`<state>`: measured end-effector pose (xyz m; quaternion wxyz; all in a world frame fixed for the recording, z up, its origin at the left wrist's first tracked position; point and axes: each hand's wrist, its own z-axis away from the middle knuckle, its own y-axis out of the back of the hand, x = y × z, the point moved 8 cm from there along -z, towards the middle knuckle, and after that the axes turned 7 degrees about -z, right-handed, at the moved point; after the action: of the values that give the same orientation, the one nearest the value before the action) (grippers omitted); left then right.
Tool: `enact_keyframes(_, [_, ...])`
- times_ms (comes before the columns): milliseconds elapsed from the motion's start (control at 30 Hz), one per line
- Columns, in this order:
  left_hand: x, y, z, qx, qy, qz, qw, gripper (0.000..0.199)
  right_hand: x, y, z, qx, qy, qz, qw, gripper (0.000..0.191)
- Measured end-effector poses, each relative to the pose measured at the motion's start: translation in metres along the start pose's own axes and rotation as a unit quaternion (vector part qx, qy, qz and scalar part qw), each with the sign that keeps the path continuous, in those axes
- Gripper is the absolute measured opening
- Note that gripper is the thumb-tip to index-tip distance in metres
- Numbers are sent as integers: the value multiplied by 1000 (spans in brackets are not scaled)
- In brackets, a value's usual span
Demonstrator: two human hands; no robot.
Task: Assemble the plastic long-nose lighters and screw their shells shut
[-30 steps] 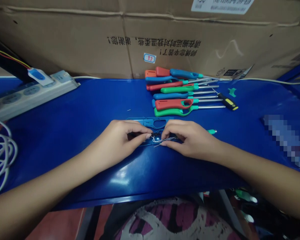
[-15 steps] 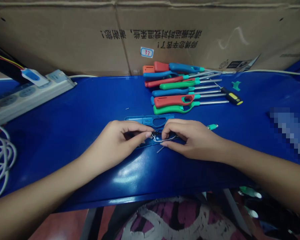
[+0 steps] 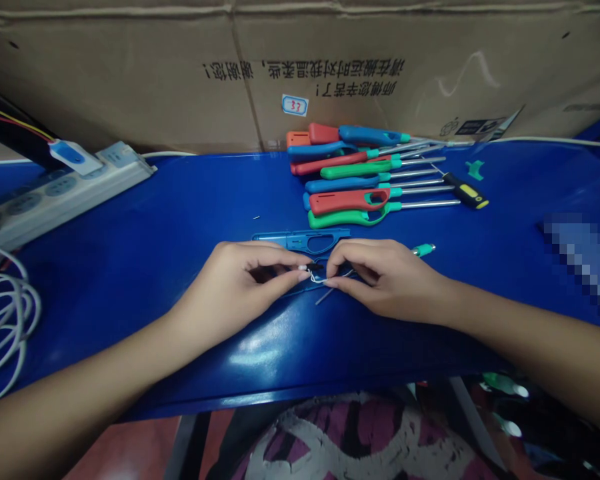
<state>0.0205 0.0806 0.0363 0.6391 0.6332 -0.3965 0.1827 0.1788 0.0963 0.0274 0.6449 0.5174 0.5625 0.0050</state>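
Observation:
My left hand [image 3: 247, 277] pinches a small white-ended part [image 3: 303, 268] between thumb and index finger, above the work. A thin white wire [image 3: 320, 281] runs from it to my right hand [image 3: 383, 277], whose thumb and index finger are closed on it. Beneath both hands lies a blue lighter body, mostly covered, with a dark piece showing between the fingers. Just behind lies an opened blue casing half [image 3: 280, 239] with a trigger loop. A teal collar [image 3: 423, 250] with a metal tip pokes out beyond my right hand. Below the right fingertips rests a thin grey rod [image 3: 324, 297].
Several long-nosed lighters [image 3: 350, 201] in red, green, blue and orange lie piled before the cardboard [image 3: 155, 80]. Right of them are a black-and-yellow screwdriver [image 3: 467, 191] and a teal scrap [image 3: 475, 170]. A power strip [image 3: 125, 163] and coiled cable [image 3: 10, 327] occupy the left. A tiny screw [image 3: 257, 217] lies behind.
The white-ended part now shows between my left fingertips, which have opened slightly around it. My right hand has barely moved and still pinches the wire. The view has shifted a little.

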Motion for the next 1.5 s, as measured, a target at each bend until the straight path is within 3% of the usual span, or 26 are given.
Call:
enact_keyframes(133, [9,3,2,19,-48,-38,998,13,-1,-3,1,-8,18,-15,1000,9])
enact_keyframes(367, [2,-2,1,17,-11,-18,1000,13,-6,-5,4,2,48,23,999,13])
enact_keyframes(600, [11,-3,7,41,-46,-32,998,12,-9,-5,4,11,71,16,997,12])
enact_keyframes(867, [12,-1,6,45,-17,-28,998,13,-6,-2,2,18,68,-83,994,11])
enact_keyframes(1100, [12,-9,8,38,-51,-19,998,14,-10,-7,6,32,79,-38,996,11])
enact_keyframes(1333, [6,-6,5,26,-3,4,1000,12,-11,6,2,54,65,-56,995,6])
enact_keyframes(1500, [7,-9,5,10,10,18,1000,13,-5,7,1,48,57,-1,997,10])
